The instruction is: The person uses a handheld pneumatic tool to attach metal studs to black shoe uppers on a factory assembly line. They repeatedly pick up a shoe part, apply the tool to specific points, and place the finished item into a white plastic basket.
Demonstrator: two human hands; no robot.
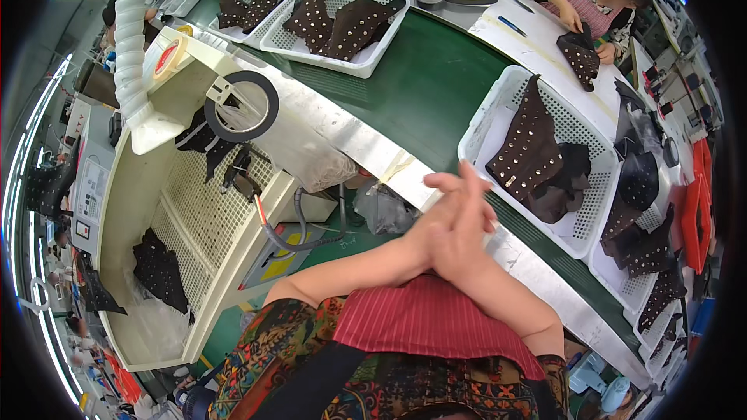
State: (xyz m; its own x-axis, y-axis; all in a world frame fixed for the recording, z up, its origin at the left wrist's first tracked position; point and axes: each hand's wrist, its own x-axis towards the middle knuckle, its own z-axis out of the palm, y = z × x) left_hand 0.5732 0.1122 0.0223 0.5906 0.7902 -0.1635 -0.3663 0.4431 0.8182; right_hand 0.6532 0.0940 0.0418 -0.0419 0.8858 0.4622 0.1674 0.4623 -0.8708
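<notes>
My left hand (422,233) and my right hand (461,243) touch and overlap in front of my body, above the metal edge of the conveyor. Several fingers stretch out past the overlap, and no object shows between the palms. Some left fingers are hidden behind the right hand. Just beyond them is a white perforated basket (489,103) lined with white. It holds a dark brown studded piece (527,144) and smaller dark pieces (572,179). Neither hand touches the basket.
A green conveyor belt (443,82) carries another white basket (354,70) of studded pieces. Left stands a cream machine bin (206,319) with a black tape roll (268,109) and a hanging hose (128,39). Across the belt, a co-worker (580,0) handles a studded piece (580,61).
</notes>
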